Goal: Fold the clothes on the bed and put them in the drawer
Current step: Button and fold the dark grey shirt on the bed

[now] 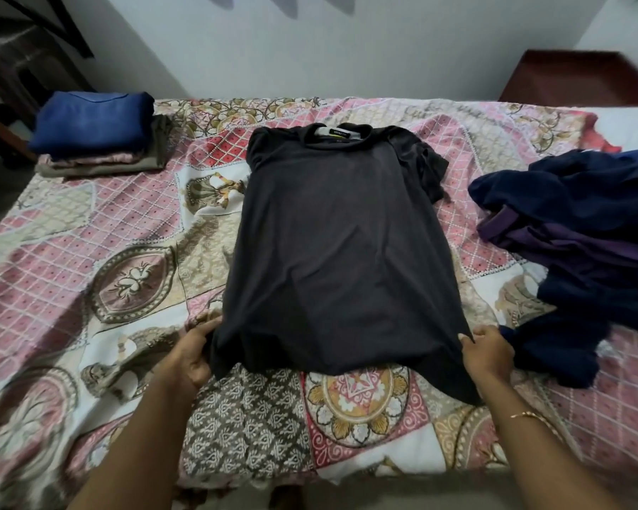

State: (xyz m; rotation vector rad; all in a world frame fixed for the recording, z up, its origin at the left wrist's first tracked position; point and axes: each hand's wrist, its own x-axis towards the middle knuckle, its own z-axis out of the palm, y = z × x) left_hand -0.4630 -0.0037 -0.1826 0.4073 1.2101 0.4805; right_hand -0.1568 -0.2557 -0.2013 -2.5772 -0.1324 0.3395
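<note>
Dark T-shirt (332, 244) spread flat mid-bed (133, 222), collar far, hem toward me; my left hand (192, 355) pinches left hem corner, right hand (488, 349) pinches right hem corner; both fingers curled into cloth. Fabric looks thin, limp, light; I judge it will sag and crease unless kept taut; best holds are hem corners and shoulders. Folded stack (96, 132) waits far left; unfolded dark heap (582, 244) lies right; drawer not in view.
</note>
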